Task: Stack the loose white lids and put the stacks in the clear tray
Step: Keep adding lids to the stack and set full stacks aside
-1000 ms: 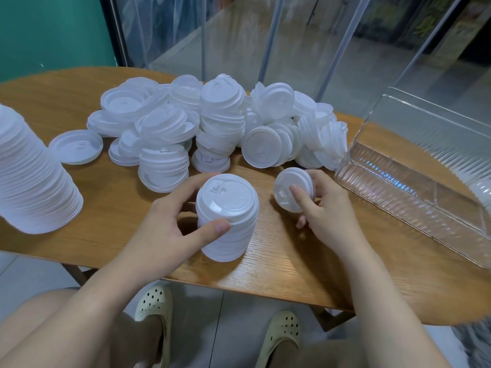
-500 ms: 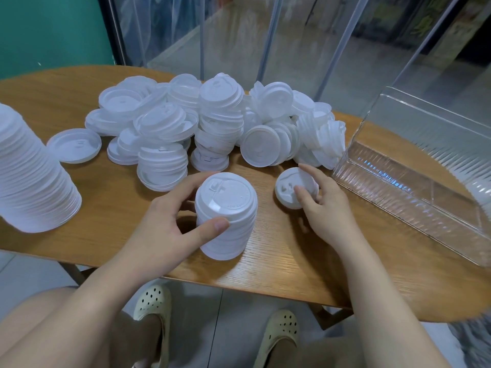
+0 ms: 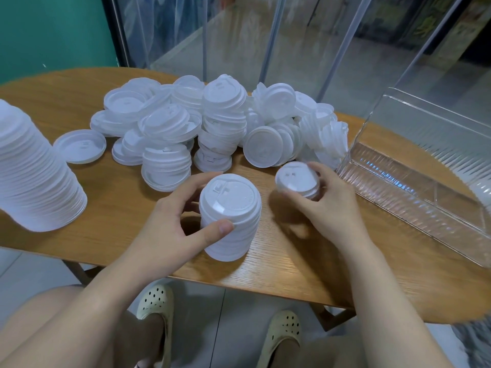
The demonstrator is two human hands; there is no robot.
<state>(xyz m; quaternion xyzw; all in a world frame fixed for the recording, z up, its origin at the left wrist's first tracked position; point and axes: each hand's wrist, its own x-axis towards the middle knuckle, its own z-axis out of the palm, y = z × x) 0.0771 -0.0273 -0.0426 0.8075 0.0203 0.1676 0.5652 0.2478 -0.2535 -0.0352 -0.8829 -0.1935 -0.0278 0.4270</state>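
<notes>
A stack of white lids [image 3: 230,216] stands near the table's front edge. My left hand [image 3: 170,229] grips it, thumb on the near side and fingers round the far side. My right hand [image 3: 325,205] holds a short bunch of white lids [image 3: 296,179] just above the wood, to the right of the stack. Behind both lies a heap of loose white lids [image 3: 212,126]. The clear tray [image 3: 414,187] sits at the right, its long trough lying slantwise.
A tall stack of white lids [image 3: 32,171] leans at the left edge of the wooden table [image 3: 292,264]. A single lid [image 3: 79,146] lies flat beside it. Glass panels and metal posts stand behind the table. My feet in pale clogs show below.
My right hand turned its short bunch of lids from on edge to top-up and lifted it slightly toward the stack. My left hand stayed on the stack.
</notes>
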